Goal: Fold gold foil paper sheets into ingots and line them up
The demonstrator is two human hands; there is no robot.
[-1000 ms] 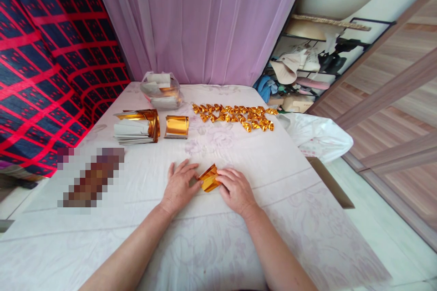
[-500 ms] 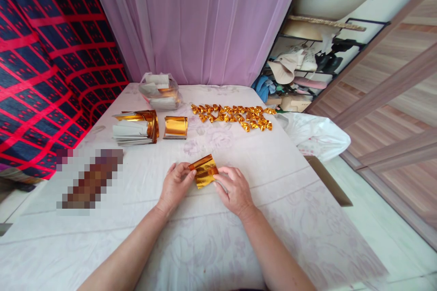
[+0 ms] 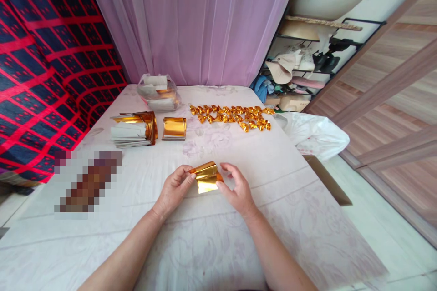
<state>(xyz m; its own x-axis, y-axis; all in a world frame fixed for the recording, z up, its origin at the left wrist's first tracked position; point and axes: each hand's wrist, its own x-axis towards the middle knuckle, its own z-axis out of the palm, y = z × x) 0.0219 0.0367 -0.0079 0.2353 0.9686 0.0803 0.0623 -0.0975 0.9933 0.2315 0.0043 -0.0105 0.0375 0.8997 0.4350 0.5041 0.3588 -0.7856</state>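
Gold foil sheet (image 3: 206,178) was lifted off bench (image 3: 191,245), held between both hands above cloth; 1 s before it lay flat, pressed down. Left hand (image 3: 175,187) pinched left edge, right hand (image 3: 235,187) pinched right edge, both grips clenched on it. Sheet looked partly folded, fold likely in progress. Behind: foil stack (image 3: 134,128), loose roll (image 3: 174,127), row of folded gold pieces (image 3: 232,116).

Left hand (image 3: 173,189) and right hand (image 3: 236,189) raised, fingertips pinched, forearms converging

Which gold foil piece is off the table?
The folded gold foil sheet pinched between left hand and right hand; the other foil pieces lie on the cloth.
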